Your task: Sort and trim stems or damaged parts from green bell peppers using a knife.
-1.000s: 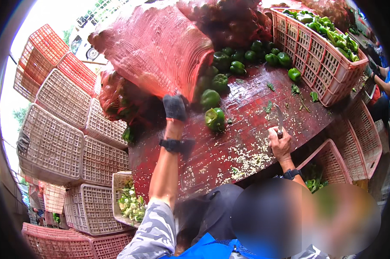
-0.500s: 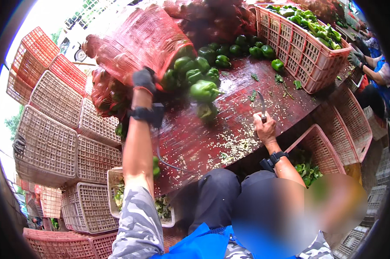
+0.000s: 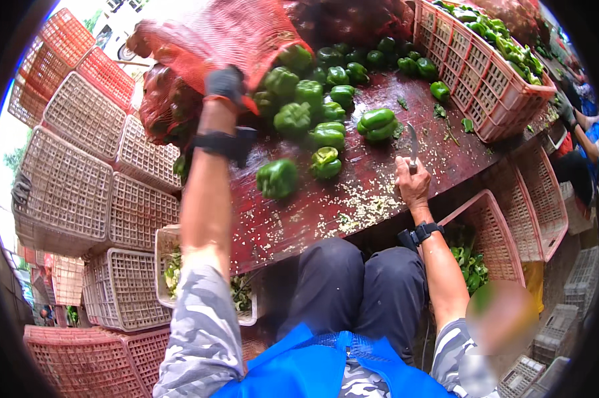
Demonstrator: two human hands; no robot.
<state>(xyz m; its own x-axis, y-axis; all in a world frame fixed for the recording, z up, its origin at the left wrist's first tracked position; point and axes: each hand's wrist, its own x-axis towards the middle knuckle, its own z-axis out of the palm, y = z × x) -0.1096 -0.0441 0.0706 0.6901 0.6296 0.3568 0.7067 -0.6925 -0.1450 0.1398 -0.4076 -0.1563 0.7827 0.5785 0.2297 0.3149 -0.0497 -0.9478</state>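
My left hand (image 3: 224, 86), in a dark glove, is closed on the edge of a red mesh sack (image 3: 213, 36). Green bell peppers (image 3: 292, 119) spill from the sack's mouth across the dark red tabletop (image 3: 273, 229). One pepper (image 3: 276, 179) lies nearest me, slightly blurred. Another pepper (image 3: 377, 125) rests apart, to the right of the pile, close to the blade. My bare right hand (image 3: 412, 184) grips a small curved knife (image 3: 414, 142), blade pointing up and away, above the table's near edge. Pale seeds (image 3: 366, 205) are scattered beside that hand.
At the far right of the table stands a pink crate (image 3: 478, 73) filled with green pepper pieces. Stacked plastic crates (image 3: 64, 182) rise at the left. A pink crate (image 3: 492, 232) with greens sits below the table's right edge. A co-worker's gloved hand (image 3: 566, 109) shows at far right.
Peppers have tumbled out of the sack and spread right and toward me; one lies apart near the knife. My left hand stays on the sack. My right hand still holds the knife.
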